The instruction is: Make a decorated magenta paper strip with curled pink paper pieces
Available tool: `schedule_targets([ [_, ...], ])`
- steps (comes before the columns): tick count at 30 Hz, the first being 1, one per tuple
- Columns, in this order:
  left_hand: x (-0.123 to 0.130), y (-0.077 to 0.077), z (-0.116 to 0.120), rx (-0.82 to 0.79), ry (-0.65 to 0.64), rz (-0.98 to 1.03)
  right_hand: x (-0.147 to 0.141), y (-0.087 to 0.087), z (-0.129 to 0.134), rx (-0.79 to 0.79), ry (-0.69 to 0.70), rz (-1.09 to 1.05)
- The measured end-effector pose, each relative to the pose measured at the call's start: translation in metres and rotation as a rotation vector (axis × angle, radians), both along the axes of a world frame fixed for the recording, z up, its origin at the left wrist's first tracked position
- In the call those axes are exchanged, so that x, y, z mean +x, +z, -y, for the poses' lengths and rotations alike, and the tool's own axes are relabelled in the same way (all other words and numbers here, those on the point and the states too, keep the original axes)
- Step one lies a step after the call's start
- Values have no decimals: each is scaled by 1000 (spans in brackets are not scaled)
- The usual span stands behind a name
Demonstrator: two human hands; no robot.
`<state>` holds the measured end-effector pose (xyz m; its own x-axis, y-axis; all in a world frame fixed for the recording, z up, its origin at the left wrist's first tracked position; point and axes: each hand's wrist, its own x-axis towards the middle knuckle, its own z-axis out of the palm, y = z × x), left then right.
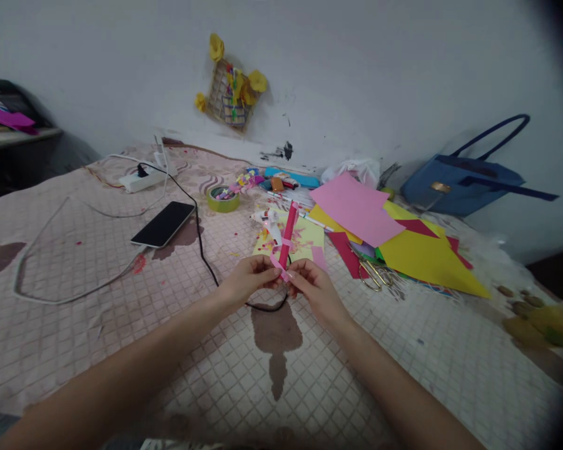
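Note:
Close together over the cloth, both my hands pinch a thin pink paper strip (286, 275). My left hand (251, 279) is closed at its left side, thumb against fingertips. My right hand (313, 287) is closed on the strip from the right. The strip curls in a loop around a dark pink paper stick (291, 224), which rises tilted from between my fingertips. Its lower end is hidden by the fingers, so I cannot tell which hand bears it. Just beyond lies a white glue gun (271, 228) on a stained pale yellow sheet (315, 235).
A phone (163, 224) on a white cable, a power strip (143, 179) and a tape roll (223, 199) lie to the left. A black cord (200, 237) runs near my hands. Coloured paper (356, 209), gold-handled scissors (375, 275) and a blue bag (464, 181) are on the right.

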<state>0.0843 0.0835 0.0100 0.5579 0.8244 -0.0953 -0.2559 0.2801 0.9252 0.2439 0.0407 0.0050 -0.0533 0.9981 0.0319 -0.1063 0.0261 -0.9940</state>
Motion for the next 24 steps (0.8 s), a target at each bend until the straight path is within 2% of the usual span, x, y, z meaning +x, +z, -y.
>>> schedule_targets([
  [13, 0, -4, -1, 17, -16, -9, -1, 1, 1, -27, 85, 39],
  [19, 0, -3, -1, 13, 9, -11, -2, 3, 2, -70, 63, 52],
  [22, 0, 0, -1, 17, 29, -21, 2, 4, 0, -34, 65, 138],
  [24, -1, 2, -1, 19, 46, -33, 12, 6, -4, 20, 51, 270],
])
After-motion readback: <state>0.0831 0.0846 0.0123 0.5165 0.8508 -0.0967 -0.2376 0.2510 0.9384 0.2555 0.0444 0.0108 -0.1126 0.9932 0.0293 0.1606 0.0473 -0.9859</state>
